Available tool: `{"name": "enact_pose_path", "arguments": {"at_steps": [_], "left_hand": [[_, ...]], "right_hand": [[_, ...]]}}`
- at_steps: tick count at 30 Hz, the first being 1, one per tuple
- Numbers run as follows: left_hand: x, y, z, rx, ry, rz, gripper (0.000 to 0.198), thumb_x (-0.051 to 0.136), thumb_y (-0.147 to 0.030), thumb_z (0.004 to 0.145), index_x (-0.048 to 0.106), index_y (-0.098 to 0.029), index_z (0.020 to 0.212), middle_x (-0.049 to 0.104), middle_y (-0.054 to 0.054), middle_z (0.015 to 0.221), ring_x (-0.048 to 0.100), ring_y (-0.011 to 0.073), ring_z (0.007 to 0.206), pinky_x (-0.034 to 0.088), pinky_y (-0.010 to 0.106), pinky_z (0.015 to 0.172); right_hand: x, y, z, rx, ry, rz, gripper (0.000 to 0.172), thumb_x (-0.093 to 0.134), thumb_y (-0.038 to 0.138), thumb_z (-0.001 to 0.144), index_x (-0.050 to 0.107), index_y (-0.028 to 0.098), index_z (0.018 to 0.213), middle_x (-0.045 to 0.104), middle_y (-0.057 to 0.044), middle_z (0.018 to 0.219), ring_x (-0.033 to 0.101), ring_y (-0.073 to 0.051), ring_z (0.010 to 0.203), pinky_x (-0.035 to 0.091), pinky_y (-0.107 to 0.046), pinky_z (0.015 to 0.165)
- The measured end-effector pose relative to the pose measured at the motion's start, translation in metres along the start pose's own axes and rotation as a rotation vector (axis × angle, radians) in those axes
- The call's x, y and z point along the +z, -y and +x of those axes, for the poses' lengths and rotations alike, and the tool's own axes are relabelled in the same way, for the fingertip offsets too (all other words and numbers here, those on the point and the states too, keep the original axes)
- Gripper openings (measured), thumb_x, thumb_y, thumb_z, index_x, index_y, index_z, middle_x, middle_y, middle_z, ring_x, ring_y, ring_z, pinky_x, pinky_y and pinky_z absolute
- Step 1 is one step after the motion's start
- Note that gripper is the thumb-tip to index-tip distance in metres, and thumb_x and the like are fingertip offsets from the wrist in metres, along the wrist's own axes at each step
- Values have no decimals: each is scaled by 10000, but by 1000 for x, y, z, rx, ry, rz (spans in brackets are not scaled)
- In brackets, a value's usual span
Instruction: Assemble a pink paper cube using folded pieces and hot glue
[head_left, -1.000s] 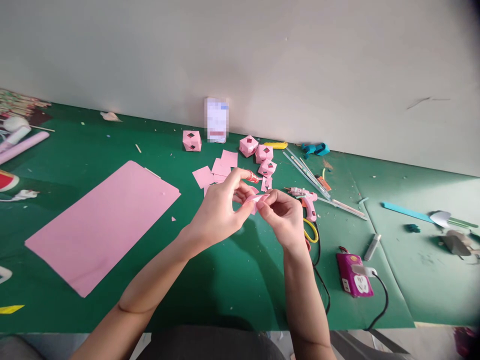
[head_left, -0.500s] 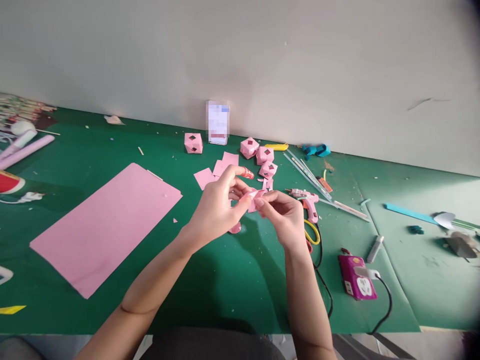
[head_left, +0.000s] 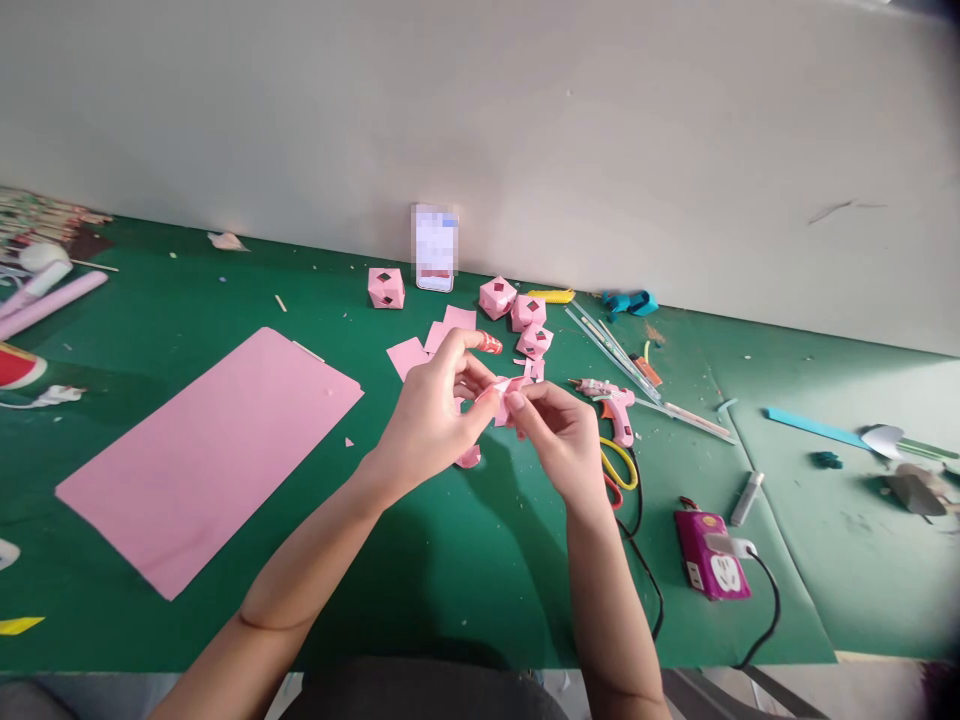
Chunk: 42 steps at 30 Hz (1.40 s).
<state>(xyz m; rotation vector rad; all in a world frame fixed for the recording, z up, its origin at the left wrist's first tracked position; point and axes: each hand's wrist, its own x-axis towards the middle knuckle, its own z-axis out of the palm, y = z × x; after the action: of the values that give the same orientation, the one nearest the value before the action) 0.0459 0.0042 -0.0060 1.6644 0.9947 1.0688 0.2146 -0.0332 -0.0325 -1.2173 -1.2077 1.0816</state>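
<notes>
Between my two hands is a small folded piece of pink paper (head_left: 504,400), held above the green table. My left hand (head_left: 439,405) pinches it from the left, its index finger raised and wrapped in red patterned tape at the tip. From the right, my right hand (head_left: 559,425) grips its edge between thumb and fingers. Behind my left hand lie some pink paper squares (head_left: 409,357). Below it another pink paper piece (head_left: 469,457) shows in part. Several folded pink paper shapes with diamond holes, one of them a cube-like shape (head_left: 386,288), sit farther back.
A large pink sheet (head_left: 214,460) lies on the left. A phone (head_left: 436,247) leans against the wall. To the right are a pink glue gun (head_left: 613,405), yellow-handled scissors (head_left: 621,465), clear glue sticks (head_left: 613,350) and a purple power socket (head_left: 712,555) with a black cord.
Both hands stay nearly in place, still holding the folded paper. My right hand has shifted slightly left, and the whole view has moved a little.
</notes>
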Motion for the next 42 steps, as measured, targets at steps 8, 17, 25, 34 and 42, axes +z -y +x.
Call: {"name": "enact_pose_path", "arguments": {"at_steps": [8,17,25,34,42], "left_hand": [[10,-7,-2,34,0,61,292,640,-168,913,536,-222,1181,762,-11,880,775,158,834,639,279,788],[7,-6,-2,31,0,38,293,653,-241,943,535,-231,1211,775,12,953,784,184,928,651,300,817],[-1,0,-1,73,-102,105,306,644,-203,936,554,-236,1227,746,-9,936,759,148,867,635,273,809],[-2,0,0,79,-104,111,289,633,-197,939,556,-234,1215,736,-17,919,750,138,866,632,264,818],[1,-3,-2,44,-31,97,308,633,-209,945,547,-236,1240,760,7,937,783,178,916,646,291,815]], "right_hand": [[11,-4,-4,-154,-116,-34,228,696,382,958,629,223,808,628,5,765,526,-135,673,441,-281,626],[11,-3,-3,-129,-166,-52,273,710,462,945,652,227,818,613,10,725,513,-131,627,438,-284,599],[5,7,-2,-6,-56,-27,329,644,535,967,713,227,872,665,-10,768,564,-138,629,472,-276,576],[0,2,0,-9,-138,108,417,539,503,1029,455,250,708,464,26,650,462,-135,573,383,-286,513],[5,5,-4,-36,-84,-57,232,751,461,913,715,239,971,746,-34,911,674,-171,787,521,-298,687]]}}
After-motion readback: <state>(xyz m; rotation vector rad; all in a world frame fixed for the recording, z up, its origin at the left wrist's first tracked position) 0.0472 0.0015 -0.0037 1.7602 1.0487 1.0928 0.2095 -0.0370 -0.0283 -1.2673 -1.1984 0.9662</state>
